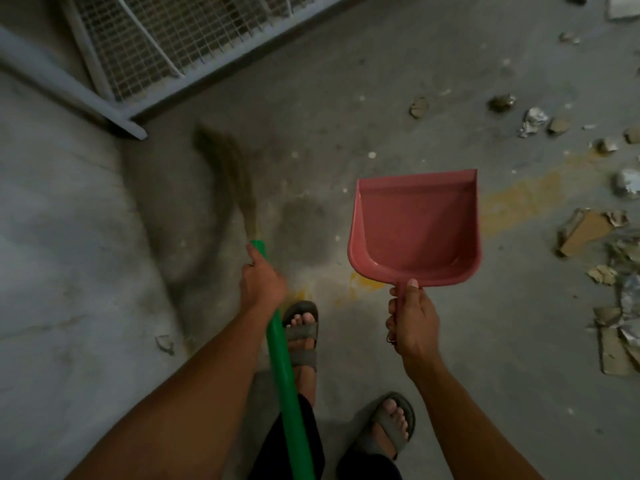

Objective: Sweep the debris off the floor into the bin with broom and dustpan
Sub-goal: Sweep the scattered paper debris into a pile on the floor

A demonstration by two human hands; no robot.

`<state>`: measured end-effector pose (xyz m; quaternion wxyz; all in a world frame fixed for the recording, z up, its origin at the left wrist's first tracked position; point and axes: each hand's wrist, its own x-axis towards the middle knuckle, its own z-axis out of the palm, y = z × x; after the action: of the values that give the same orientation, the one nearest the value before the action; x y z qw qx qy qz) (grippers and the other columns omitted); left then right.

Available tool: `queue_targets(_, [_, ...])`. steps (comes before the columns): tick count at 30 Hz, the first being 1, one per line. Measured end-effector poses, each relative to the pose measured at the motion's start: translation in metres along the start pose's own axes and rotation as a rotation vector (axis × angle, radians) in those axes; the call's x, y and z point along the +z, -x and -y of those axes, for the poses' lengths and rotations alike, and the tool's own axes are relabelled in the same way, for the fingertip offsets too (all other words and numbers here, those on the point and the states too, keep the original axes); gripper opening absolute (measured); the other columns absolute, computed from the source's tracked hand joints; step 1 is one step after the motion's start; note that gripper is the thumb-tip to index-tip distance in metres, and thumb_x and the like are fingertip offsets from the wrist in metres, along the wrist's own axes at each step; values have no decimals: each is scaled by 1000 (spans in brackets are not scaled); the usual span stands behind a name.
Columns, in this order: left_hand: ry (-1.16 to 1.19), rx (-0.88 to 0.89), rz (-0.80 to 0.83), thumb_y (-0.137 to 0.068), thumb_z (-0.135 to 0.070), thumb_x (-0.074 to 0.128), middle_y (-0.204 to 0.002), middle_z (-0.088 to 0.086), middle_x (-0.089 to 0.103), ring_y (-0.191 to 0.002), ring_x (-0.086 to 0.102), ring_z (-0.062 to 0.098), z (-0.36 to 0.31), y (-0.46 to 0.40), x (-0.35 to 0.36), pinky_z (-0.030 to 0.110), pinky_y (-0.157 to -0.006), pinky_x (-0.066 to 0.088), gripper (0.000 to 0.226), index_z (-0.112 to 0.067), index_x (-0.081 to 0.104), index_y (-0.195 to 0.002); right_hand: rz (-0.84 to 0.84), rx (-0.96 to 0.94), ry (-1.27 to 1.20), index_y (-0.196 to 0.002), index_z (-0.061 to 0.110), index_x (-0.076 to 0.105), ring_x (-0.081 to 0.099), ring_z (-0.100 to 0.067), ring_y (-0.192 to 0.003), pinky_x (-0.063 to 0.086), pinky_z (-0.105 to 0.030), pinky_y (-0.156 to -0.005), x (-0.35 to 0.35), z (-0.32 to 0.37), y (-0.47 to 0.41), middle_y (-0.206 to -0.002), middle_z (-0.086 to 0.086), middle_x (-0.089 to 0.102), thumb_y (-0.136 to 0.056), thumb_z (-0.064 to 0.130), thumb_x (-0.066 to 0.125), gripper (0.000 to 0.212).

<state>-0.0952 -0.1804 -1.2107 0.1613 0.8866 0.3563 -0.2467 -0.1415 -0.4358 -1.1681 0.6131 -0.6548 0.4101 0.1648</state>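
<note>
**A:** so how far along is this sweep job? Going big to small: the floor (pixel 346 81) is bare concrete, mostly clean on the left half, stained in the middle. A wire-mesh frame (pixel 145 46) lies across the top left. No bin anywhere in view, so can't say where the stuff ends up.

**B:** yeah, I'd call it barely started. The debris (pixel 585 233) is all piled along the right edge, cardboard scraps, crumpled foil, some lumps, plus a few loose bits trailing up toward the top right. None of it looks gathered into a neat heap.

**A:** and the dustpan (pixel 415 226)? Pink one, held up off the floor by its handle, mouth pointing away from the person. Looks completely empty inside.

**B:** right. Right hand (pixel 414 320) has its grip wrapped tight around the dustpan handle, thumb on top. Left hand (pixel 261 280) is closed around the green broom (pixel 282 368) near the top of the handle, right below the bristles. Bristles are blurred, reaching out to the upper left, well apart from the mess.

**A:** so tools in hand, nothing collected yet?

**B:** that's my read. Still left: get over to the right side, sweep the junk together, load the pan, dump it. Basically the whole job. Small white flecks mid-floor need a pass too.
</note>
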Motion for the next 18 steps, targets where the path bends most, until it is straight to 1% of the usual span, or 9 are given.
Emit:
queue_targets(2, [-48,-49,67,-102,-28,56,-139,28,57,-123,60,48,2,-32,-7,48,-98,50,85,-17,3,-169,15,4,16,-97,11,66,43,-15,-46,34,-26,-43,13,1,-8,-75,-7,57,-113,47,37,49])
queue_targets(4, [-120,4,125,-102,-28,57,-143,28,57,-126,59,47,-7,-57,-8,47,-100,50,87,-17,3,-169,18,0,39,-97,9,66,45,-13,-47,35,-27,-43,24,2,-17,-74,-5,58,-113,47,38,50])
queue_targets(6, [-156,87,161,-102,-26,57,-141,28,58,-125,60,46,-23,-73,-1,46,-100,50,88,-19,1,-169,5,6,50,-99,6,66,45,-13,-47,35,-26,-42,31,3,-30,-75,-6,58,-113,47,38,51])
queue_targets(8, [-191,197,174,-102,-25,57,-137,29,59,-120,63,46,-44,-83,10,47,-98,51,88,-20,1,-169,-4,22,52,-101,4,64,45,-14,-48,34,-24,-40,36,4,-43,-77,-7,58,-114,47,37,53])
queue_targets(10, [-229,358,201,-101,-24,58,-132,30,61,-115,64,47,-69,-88,22,49,-96,52,89,-19,1,-169,-16,46,49,-102,3,63,44,-15,-48,32,-22,-39,37,6,-56,-78,-8,56,-114,47,35,54])
queue_targets(13, [-238,579,292,-102,-27,55,-132,30,62,-114,64,47,-106,-91,36,51,-96,54,86,-23,1,-169,-67,66,9,-102,6,64,42,-15,-46,32,-20,-39,34,10,-72,-76,-8,53,-113,49,36,52])
queue_targets(16, [-190,721,344,-103,-29,52,-140,26,56,-121,60,47,-132,-87,39,49,-101,52,82,-29,2,-168,-119,95,-23,-104,9,65,41,-15,-46,31,-20,-39,28,15,-80,-74,-8,52,-113,52,35,54])
queue_targets(18, [-169,771,368,-105,-30,50,-140,23,53,-120,59,46,-139,-81,33,47,-100,51,80,-33,1,-168,-158,114,-35,-106,9,66,41,-15,-46,31,-21,-39,25,18,-81,-75,-7,53,-113,52,35,54])
